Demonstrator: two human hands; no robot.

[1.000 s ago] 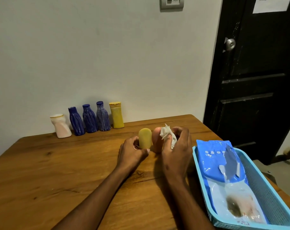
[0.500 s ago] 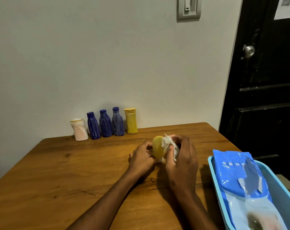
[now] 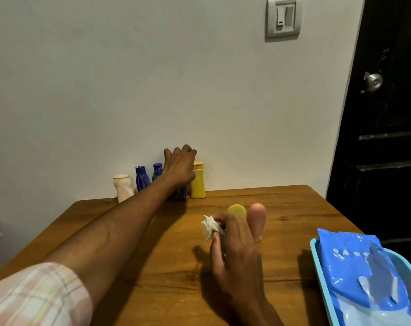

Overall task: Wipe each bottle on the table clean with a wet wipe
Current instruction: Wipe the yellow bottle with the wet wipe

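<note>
Head view: our left hand [image 3: 179,169] has left the yellow bottle [image 3: 237,211] on the counter [image 3: 152,267], fingers curling over a blue bottle [image 3: 179,196]; our right hand [image 3: 235,245] pinches the wet wipe [image 3: 210,226]. Next bottle, likely.

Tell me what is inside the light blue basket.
The basket holds a blue wet wipe pack, flap up. Anything beneath the pack is covered, and the basket's near end runs out of frame.

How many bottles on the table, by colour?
Blue: 3, at and one mostly behind the left hand
Yellow: 2, at and
Pink: 1
White: 1
Total: 7
</note>
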